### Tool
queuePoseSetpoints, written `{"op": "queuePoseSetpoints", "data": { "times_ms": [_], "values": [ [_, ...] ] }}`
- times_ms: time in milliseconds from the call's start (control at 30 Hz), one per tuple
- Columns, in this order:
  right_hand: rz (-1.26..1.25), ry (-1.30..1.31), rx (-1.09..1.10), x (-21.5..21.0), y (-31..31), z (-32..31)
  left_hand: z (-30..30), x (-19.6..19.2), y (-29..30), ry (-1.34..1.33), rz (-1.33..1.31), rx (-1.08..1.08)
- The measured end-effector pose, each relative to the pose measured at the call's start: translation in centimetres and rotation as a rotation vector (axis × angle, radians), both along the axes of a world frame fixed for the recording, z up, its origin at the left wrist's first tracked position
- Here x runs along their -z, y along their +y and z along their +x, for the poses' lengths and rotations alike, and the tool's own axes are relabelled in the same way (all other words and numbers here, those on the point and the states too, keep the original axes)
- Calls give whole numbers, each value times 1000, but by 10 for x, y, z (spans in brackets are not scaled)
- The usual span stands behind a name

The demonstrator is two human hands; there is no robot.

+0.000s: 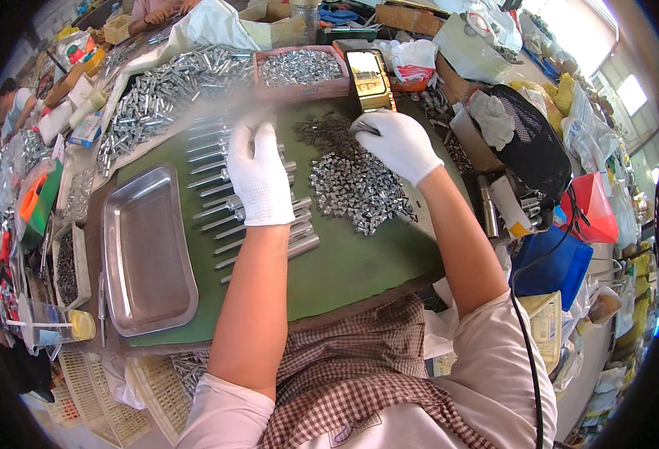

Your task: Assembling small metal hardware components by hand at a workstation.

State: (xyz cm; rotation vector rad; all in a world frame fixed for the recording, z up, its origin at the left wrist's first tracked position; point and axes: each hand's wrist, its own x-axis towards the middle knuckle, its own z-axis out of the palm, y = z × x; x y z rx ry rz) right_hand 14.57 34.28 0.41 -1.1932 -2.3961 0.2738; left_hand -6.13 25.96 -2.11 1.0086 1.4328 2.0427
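Both my hands wear white knitted gloves. My left hand [260, 179] is over a row of metal rods with thicker sleeves [228, 209], laid side by side on the green work mat [344, 284]. Its fingertips blur at the far end of the row, so what they grip, if anything, cannot be made out. My right hand [404, 146] is closed, with thin dark pieces [365, 129] between thumb and fingers. Just left of it spreads a heap of small dark pieces [322, 133]. Nearer to me lies a pile of small shiny metal wedge-like pieces [359, 191].
An oblong metal tray [150, 251] stands at the left. Beyond the mat are a heap of metal sleeves [172, 90], a pink box of small metal parts [299, 88] and a propped-up phone-like device [370, 78]. A black cable [532, 359] runs down my right side. Another person's hands [166, 13] show at the far left.
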Motion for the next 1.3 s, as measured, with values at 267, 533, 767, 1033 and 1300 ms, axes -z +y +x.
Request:
{"op": "queuePoseSetpoints", "data": {
  "times_ms": [267,533,767,1033,1300],
  "values": [
    [92,-236,222,2,27,-61,7,-6,-4,-146,-32,98],
    [0,-329,180,4,32,-56,12,-11,-9,-140,-58,161],
    [6,-410,184,1,24,-61,8,6,3,36,25,122],
    [51,-235,166,-1,8,-41,4,12,3,117,-81,190],
    [-419,378,6,-14,-42,7,27,-2,-5,609,-23,379]
  ]
}}
